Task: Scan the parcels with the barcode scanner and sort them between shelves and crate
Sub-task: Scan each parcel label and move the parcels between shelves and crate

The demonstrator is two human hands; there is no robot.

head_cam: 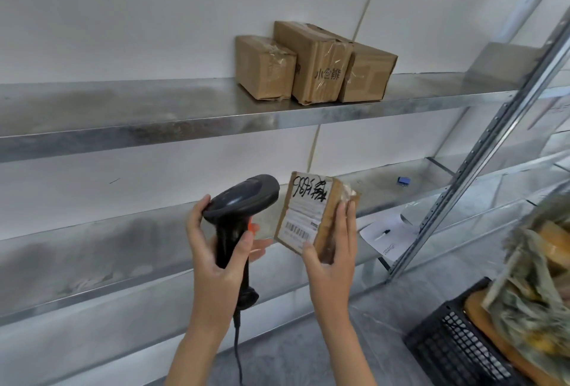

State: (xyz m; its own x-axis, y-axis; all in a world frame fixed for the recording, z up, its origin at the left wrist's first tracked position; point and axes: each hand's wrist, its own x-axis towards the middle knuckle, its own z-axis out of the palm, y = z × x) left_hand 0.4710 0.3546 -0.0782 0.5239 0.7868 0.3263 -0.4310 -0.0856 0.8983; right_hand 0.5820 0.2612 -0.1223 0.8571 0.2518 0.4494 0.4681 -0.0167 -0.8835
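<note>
My left hand [216, 259] grips the handle of a black barcode scanner [239, 200], whose head points right at a small cardboard parcel [308, 210]. My right hand [331, 250] holds that parcel upright by its right side, with its white barcode label and black handwriting facing the scanner. Three cardboard parcels [314, 62] stand side by side on the upper metal shelf [154, 126]. A black plastic crate [456, 345] sits at the lower right with a clear bag of parcels [536, 265] in it.
A lower metal shelf [92, 262] runs behind my hands. A sheet of paper with a pen [385, 234] and a small blue object [403, 181] lie on it to the right. A slanted metal upright [481, 166] stands at the right. The scanner's cable [237, 345] hangs down.
</note>
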